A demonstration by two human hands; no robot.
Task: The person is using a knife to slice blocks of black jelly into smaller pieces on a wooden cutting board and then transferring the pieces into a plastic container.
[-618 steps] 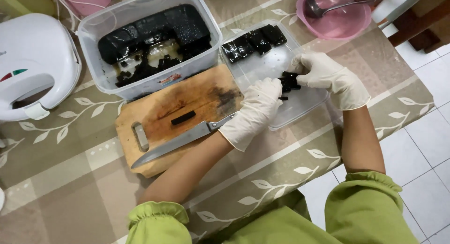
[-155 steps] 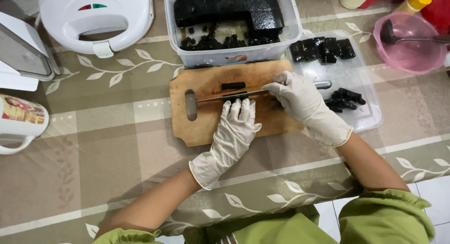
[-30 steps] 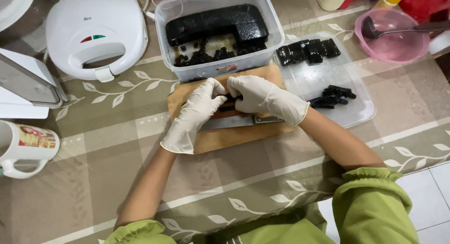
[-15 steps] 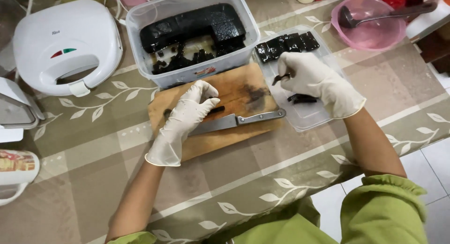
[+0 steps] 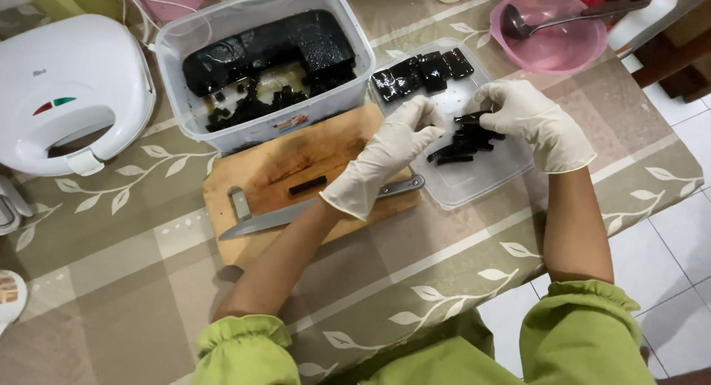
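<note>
A small heap of black jelly strips (image 5: 465, 139) is pinched from both sides over a clear plastic lid (image 5: 474, 185): the gloved left hand (image 5: 385, 157) is curled, its fingertips closed on the heap's near end, and the gloved right hand (image 5: 535, 122) is likewise bent, fingers pressed onto the far end. Under the left wrist a knife (image 5: 296, 212) is laid across a wooden cutting board (image 5: 296, 163). Beyond the left hand a clear tub (image 5: 337, 96) of black jelly is set.

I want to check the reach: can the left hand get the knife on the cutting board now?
Probably yes. The left hand is just above the knife, whose handle pokes out beside the wrist; nothing lies over it.
</note>
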